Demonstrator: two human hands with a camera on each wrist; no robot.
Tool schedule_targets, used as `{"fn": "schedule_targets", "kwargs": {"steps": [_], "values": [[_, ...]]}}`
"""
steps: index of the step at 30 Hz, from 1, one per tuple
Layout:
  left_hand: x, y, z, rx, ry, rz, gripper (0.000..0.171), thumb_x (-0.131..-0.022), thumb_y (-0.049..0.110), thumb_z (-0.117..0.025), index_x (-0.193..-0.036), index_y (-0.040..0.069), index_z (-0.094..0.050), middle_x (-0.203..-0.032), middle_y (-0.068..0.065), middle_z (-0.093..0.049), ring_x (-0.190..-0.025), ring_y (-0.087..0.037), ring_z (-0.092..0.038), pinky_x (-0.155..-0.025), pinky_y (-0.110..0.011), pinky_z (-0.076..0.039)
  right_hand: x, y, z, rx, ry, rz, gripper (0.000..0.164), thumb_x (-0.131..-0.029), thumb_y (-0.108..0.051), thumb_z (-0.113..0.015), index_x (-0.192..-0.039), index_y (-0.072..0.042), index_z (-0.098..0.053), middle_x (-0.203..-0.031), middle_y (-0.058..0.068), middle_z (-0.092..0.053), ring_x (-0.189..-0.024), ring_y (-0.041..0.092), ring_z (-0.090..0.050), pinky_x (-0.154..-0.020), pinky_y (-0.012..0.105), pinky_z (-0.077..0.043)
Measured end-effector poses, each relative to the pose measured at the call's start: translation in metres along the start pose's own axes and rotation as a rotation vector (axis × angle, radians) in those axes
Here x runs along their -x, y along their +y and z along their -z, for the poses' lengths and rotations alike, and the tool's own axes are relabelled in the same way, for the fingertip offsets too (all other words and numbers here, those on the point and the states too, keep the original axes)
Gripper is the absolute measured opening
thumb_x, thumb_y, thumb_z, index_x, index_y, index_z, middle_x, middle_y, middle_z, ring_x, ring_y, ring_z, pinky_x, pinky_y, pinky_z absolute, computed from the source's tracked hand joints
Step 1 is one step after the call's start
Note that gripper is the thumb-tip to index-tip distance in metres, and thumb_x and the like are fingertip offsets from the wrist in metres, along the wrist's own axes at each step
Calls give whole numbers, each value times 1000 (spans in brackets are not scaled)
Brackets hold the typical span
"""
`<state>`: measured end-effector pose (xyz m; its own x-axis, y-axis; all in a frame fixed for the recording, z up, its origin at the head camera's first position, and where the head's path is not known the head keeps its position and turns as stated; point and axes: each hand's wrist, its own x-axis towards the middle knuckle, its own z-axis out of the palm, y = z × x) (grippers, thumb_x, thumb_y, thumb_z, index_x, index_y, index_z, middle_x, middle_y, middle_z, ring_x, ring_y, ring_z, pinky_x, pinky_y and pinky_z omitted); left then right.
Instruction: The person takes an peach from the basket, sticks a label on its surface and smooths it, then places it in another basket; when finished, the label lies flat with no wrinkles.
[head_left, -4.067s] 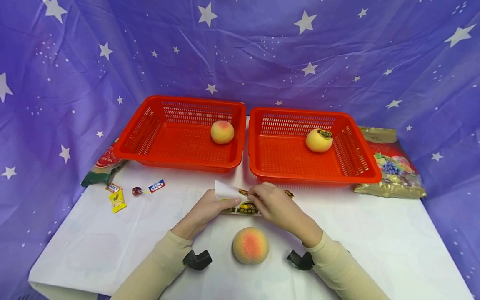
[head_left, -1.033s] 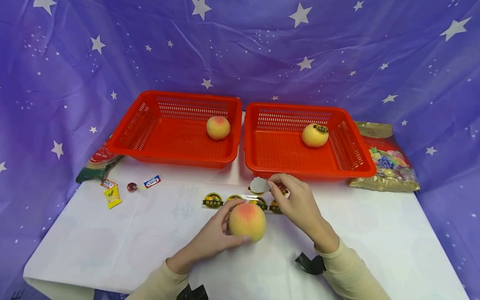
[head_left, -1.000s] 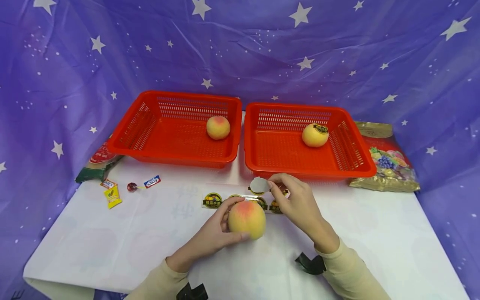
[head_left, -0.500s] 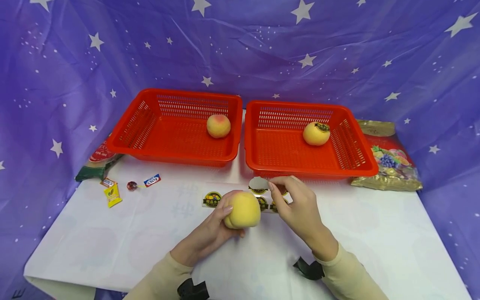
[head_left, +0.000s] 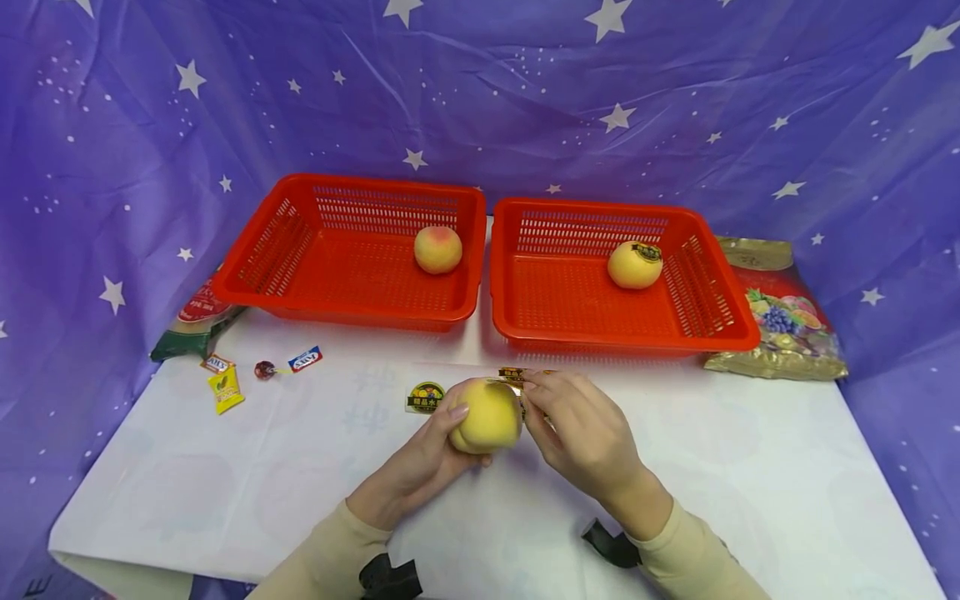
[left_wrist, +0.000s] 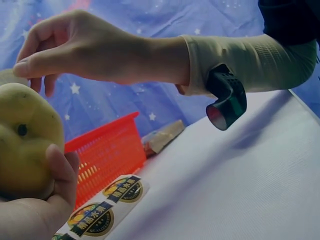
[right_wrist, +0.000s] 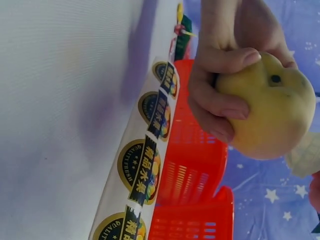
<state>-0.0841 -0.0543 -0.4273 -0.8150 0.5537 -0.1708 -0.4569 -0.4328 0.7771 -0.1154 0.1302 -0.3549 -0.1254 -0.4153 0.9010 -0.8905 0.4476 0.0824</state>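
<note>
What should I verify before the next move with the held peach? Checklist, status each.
1. Left hand gripping the held peach: ok.
2. Right hand pinching the sticker: ok.
3. Sticker lying flat on the held peach: not ok, it juts out past the fruit.
4. Sticker touching the held peach: cannot tell.
5. Room in the right basket: ok, bare floor beside the labelled peach.
</note>
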Motion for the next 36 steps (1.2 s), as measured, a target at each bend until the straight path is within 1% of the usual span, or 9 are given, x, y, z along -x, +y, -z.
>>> {"fn": "schedule_targets", "kwargs": {"steps": [7, 11, 14, 18, 22, 30, 36], "values": [[0, 3, 0, 20, -25, -14, 45, -94, 35, -31, -135, 25, -17, -116, -9, -38, -92, -21, -43, -72, -32, -37, -4, -5, 0, 6, -45, 77, 11, -80, -4, -56, -74, 4, -62, -80, 14, -66, -73, 25, -64, -71, 33, -51], [0, 3, 1, 18, -29, -18, 44, -94, 35, -31, -135, 25, -18, -117, -8, -38, -91, -20, -43, -73, -32, -37, -5, -8, 0, -7, -83, 97, 12, -81, -4, -55, -74, 3, -61, -84, 15, -67, -76, 25, -64, -75, 32, -50], [1, 4, 1, 13, -22, -9, 44, -94, 35, -31, -135, 26, -19, -118, -8, -36, -92, -20, -42, -73, -32, -37, -5, -10, 0, -13, -110, 107, 12, -81, -4, -53, -73, 2, -60, -86, 14, -67, -79, 24, -64, -76, 32, -50], [1, 4, 2, 11, -16, 3, 45, -94, 36, -31, -135, 26, -18, -120, -8, -35, -91, -20, -43, -73, -32, -38, -4, -12, 0, -33, -149, 102, 13, -82, -4, -50, -74, 1, -59, -89, 13, -67, -82, 24, -64, -75, 32, -50], [1, 4, 2, 13, -19, 0, 46, -93, 36, -32, -135, 26, -17, -120, -8, -35, -91, -20, -43, -73, -31, -38, -2, -13, 0, -51, -176, 89, 14, -83, -5, -49, -75, 0, -59, -90, 13, -66, -84, 24, -63, -76, 33, -49], [1, 3, 3, 11, -30, -22, 46, -93, 34, -32, -135, 25, -17, -121, -8, -36, -89, -19, -44, -72, -31, -38, 2, -15, -1, -42, -198, 78, 15, -85, -6, -48, -77, 0, -60, -91, 12, -66, -85, 23, -63, -74, 33, -50], [1, 2, 4, 16, -34, -23, 45, -93, 33, -32, -135, 24, -18, -121, -8, -37, -91, -19, -44, -72, -31, -38, 6, -15, -1, -44, -216, 65, 16, -85, -7, -48, -79, 0, -60, -94, 12, -66, -87, 24, -62, -74, 33, -50]]}}
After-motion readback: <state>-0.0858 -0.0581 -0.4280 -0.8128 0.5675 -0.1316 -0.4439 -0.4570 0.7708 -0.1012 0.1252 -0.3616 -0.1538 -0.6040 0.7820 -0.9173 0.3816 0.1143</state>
